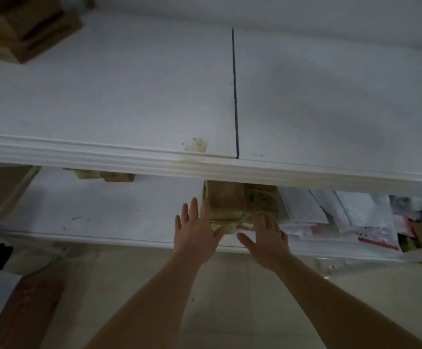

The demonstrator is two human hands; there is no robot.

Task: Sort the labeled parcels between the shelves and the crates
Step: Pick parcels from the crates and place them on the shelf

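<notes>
Both hands lie flat with fingers straight: left hand (pixel 196 231) presses along the left side of the cardboard parcel (pixel 240 204), right hand (pixel 266 238) rests against its near face; neither curls round anything, so we have a push contact, no hold

Parcel sits on the lower shelf (pixel 99 210), close to the front edge, its far part hidden under the front lip of the upper shelf (pixel 129 96). Yellowish tape wraps its near end. Just right of it, touching or nearly so, leans a stack of white mailer bags (pixel 330 212)

Judged step: seating the parcel deeper on the lower shelf

Risks as we see them:
- uneven push from two open palms could turn the parcel into the mailer bags; the stack looks loose and overhangs the front edge, so it may slide off
- with no grip, a parcel left near the front edge could tip out once the hands leave
- loose tape near the right hand could snag fingers and drag the parcel back
- label not readable in this view, so we cannot confirm the slot is correct

Another cardboard box (pixel 21 26) stands at the far left corner of the upper shelf, well apart
</notes>
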